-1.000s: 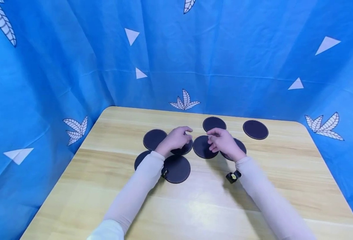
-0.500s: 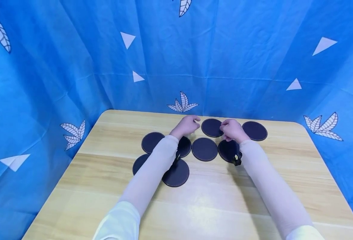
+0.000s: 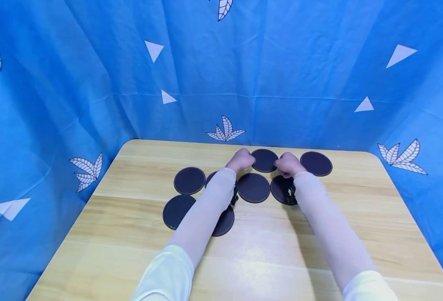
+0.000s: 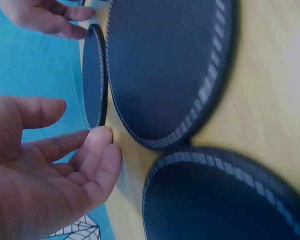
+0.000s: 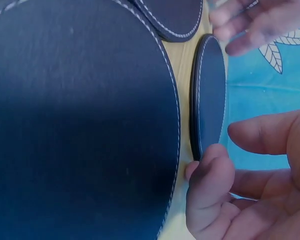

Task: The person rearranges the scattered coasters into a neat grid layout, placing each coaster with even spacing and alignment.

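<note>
A round black coaster [image 3: 264, 161] with a stitched rim lies flat near the table's back edge, between the two hands. My left hand [image 3: 241, 160] is at its left side; in the left wrist view the fingertips [image 4: 100, 135] are at the coaster's edge, the thumb apart from them. At its right side is my right hand [image 3: 289, 164], fingers loosely bent, and in the right wrist view the fingertips [image 5: 217, 157] meet or nearly meet the rim. Neither thumb presses on the coaster. Just in front lie another coaster [image 3: 254, 188] and one partly under the right wrist [image 3: 281, 190].
On the wooden table [image 3: 259, 259] more black coasters lie flat: one at the back right [image 3: 316, 163], one at left [image 3: 189, 180], one nearer left [image 3: 177, 211], and one partly covered by the left forearm [image 3: 224, 221]. A blue curtain [image 3: 281, 62] hangs behind the table.
Both hands have moved forward from above the middle row, and are now on either side of the back middle coaster. The coasters look unmoved; the head view has shifted slightly.
</note>
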A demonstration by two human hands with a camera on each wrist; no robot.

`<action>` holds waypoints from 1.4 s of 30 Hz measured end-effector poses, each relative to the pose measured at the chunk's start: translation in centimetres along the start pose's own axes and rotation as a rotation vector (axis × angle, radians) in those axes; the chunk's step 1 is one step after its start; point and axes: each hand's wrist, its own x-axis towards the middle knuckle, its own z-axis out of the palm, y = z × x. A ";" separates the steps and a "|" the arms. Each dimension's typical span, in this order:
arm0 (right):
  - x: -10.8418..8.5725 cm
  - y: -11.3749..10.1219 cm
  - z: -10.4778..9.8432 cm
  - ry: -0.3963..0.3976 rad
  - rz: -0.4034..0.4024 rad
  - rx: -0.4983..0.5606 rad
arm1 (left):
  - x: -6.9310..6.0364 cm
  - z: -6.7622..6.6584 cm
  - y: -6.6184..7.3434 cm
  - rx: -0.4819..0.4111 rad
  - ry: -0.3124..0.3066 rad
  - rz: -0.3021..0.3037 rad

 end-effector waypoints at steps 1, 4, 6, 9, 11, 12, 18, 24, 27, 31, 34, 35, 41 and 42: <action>0.0 -0.1 0.1 0.001 0.000 0.006 | 0.0 0.1 0.1 -0.014 0.010 -0.006; 0.1 -0.3 0.5 0.012 0.010 0.054 | -0.1 0.2 0.3 -0.069 0.022 -0.027; 0.0 -0.4 0.6 0.014 0.020 0.121 | -0.2 0.2 0.3 -0.120 0.025 -0.048; 0.0 -0.5 0.8 0.012 0.030 0.258 | -0.4 0.0 0.2 -0.214 0.028 -0.081; 0.0 -0.5 0.8 0.019 0.029 0.341 | -0.5 -0.1 0.0 -0.281 0.028 -0.097; 0.1 -0.5 0.9 0.023 0.025 0.371 | -0.6 -0.1 0.0 -0.321 0.032 -0.099; 0.0 -0.8 0.9 0.037 0.017 0.470 | -1.1 -0.1 -0.1 -0.529 0.093 -0.092; -0.7 -1.2 0.3 -0.016 0.008 0.628 | -1.3 -0.4 -0.5 -0.626 0.167 -0.027; -1.1 -1.2 0.1 -0.061 -0.028 0.688 | -1.4 -0.8 -0.8 -0.687 0.187 -0.005; -1.6 -1.3 0.3 -0.115 -0.087 0.762 | -1.8 -1.5 -1.1 -0.764 0.145 0.023; -2.0 -1.4 0.5 -0.148 -0.120 0.813 | -2.2 -1.9 -1.3 -0.791 0.082 0.049; -2.2 -1.4 0.6 -0.161 -0.128 0.830 | -2.3 -2.0 -1.4 -0.793 0.062 0.057; -3.1 -1.6 1.3 -0.223 -0.180 0.878 | -3.6 -2.3 -1.8 -0.790 -0.109 0.106; -3.3 -1.6 1.4 -0.227 -0.190 0.881 | -3.8 -2.2 -1.9 -0.796 -0.133 0.111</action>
